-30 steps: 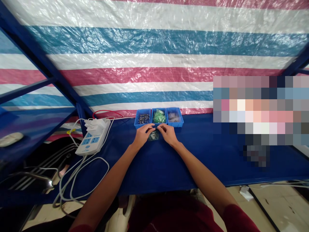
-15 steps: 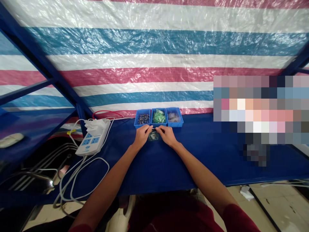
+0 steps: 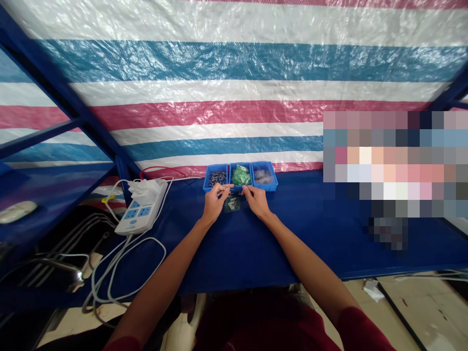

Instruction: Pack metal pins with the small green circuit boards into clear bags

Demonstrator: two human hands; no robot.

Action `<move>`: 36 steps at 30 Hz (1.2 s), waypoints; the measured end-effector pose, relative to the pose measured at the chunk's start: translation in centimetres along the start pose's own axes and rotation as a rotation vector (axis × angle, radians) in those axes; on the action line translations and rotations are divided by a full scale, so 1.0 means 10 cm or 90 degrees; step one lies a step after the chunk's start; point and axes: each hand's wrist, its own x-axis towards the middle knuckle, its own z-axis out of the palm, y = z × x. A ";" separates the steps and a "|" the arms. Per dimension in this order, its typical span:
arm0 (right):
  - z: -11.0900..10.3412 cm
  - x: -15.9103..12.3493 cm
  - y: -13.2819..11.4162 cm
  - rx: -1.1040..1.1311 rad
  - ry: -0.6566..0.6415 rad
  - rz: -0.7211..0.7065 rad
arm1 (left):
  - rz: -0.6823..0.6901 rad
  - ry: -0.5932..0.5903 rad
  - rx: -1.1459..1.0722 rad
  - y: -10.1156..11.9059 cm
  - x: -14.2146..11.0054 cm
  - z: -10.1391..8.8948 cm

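— What carries everything?
— A flat, glossy blue tabletop [image 3: 237,253].
— And on it?
— Three small blue plastic bins [image 3: 240,187] side by side, a small clear bag [image 3: 232,204], a white power strip [image 3: 137,214].

Striped sheet [image 3: 234,114]: red, white, blue; tabletop [image 3: 241,248]: deep blue.

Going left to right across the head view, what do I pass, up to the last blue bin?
White rounded object, white power strip, bin of small metallic pieces, bin of green packets, bin of clear packets.
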 end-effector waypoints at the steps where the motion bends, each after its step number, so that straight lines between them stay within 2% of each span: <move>1: 0.00 0.00 0.00 -0.001 0.001 0.000 | -0.001 -0.003 0.002 0.00 0.00 0.00; 4: 0.01 0.00 0.01 -0.007 -0.003 -0.003 | 0.019 -0.017 0.052 -0.01 0.00 -0.01; 9: 0.00 -0.01 0.00 -0.013 -0.007 -0.010 | 0.105 -0.004 0.222 -0.02 0.01 -0.04; 18: 0.01 -0.01 0.02 -0.028 -0.005 -0.011 | 0.158 0.009 0.240 -0.02 0.02 -0.03; 29: -0.02 -0.02 -0.04 -0.003 -0.006 -0.043 | 0.153 -0.034 0.233 -0.03 0.02 -0.04; 36: 0.02 -0.04 -0.01 0.032 -0.079 -0.070 | 0.067 -0.036 0.173 -0.04 0.01 -0.04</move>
